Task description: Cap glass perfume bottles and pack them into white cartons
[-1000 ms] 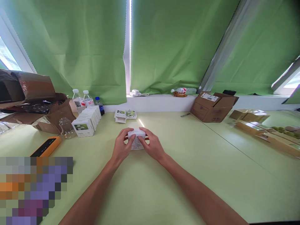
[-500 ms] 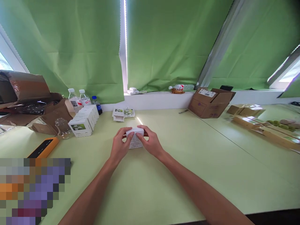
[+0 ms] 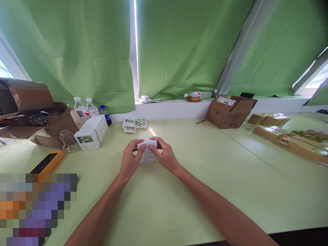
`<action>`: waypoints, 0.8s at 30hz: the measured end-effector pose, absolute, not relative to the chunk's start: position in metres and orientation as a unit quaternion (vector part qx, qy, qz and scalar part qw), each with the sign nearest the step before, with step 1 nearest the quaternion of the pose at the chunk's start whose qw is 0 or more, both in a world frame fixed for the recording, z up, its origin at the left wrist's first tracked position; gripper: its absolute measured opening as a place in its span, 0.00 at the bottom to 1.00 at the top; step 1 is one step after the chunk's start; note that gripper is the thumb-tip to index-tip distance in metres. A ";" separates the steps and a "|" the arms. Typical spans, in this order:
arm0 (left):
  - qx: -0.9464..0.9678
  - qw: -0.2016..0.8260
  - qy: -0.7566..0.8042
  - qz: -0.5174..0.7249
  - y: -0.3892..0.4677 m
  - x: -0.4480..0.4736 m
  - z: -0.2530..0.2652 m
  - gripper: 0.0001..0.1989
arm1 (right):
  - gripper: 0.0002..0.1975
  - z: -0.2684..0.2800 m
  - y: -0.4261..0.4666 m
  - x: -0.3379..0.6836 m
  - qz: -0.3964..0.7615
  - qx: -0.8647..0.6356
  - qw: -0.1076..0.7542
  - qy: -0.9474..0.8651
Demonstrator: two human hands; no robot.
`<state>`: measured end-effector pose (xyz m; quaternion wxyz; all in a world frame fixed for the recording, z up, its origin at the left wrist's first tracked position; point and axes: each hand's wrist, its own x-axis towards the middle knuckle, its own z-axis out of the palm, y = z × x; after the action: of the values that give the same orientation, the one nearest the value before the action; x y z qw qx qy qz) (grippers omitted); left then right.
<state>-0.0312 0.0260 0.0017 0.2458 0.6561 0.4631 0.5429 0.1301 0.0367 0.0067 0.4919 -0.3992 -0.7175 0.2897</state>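
A small white carton (image 3: 148, 155) with fine print on its near face stands on the pale green table (image 3: 159, 205), between my two hands. My left hand (image 3: 131, 154) grips its left side, thumb on the near face and fingers curled over the top edge. On the opposite side my right hand (image 3: 165, 153) does the same. Just beyond lie an opened white carton (image 3: 128, 125) and a clear-wrapped item (image 3: 140, 123) on a white piece. A row of similar white cartons (image 3: 88, 140) with a green picture stands to the left.
Left of the cartons are a clear plastic jar (image 3: 68, 140), an orange power strip (image 3: 48, 161), several bottles (image 3: 92, 108) and a torn cardboard box (image 3: 57, 124). An open cardboard box (image 3: 224, 112) stands at the back right, with wooden trays (image 3: 289, 140) farther right. A pixelated patch covers the lower left.
Both hands keep almost the same hold on the carton. The view has shifted very slightly; nothing else has visibly moved.
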 end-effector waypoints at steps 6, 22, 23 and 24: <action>0.656 0.252 0.465 0.539 0.027 -0.032 0.001 0.14 | 0.16 0.007 0.037 0.129 0.297 -0.403 0.499 -0.708; 0.648 0.260 0.460 0.550 0.024 -0.030 0.006 0.15 | 0.22 0.010 0.036 0.130 0.306 -0.429 0.497 -0.690; 0.645 0.261 0.461 0.550 0.024 -0.030 0.006 0.16 | 0.22 0.010 0.036 0.130 0.309 -0.431 0.497 -0.687; 0.644 0.261 0.463 0.550 0.024 -0.030 0.006 0.16 | 0.23 0.009 0.036 0.130 0.312 -0.432 0.498 -0.684</action>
<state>-0.0305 0.0236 0.0059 0.2609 0.6436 0.4634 0.5504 0.1302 0.0358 0.0094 0.4984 -0.4322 -0.6836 0.3124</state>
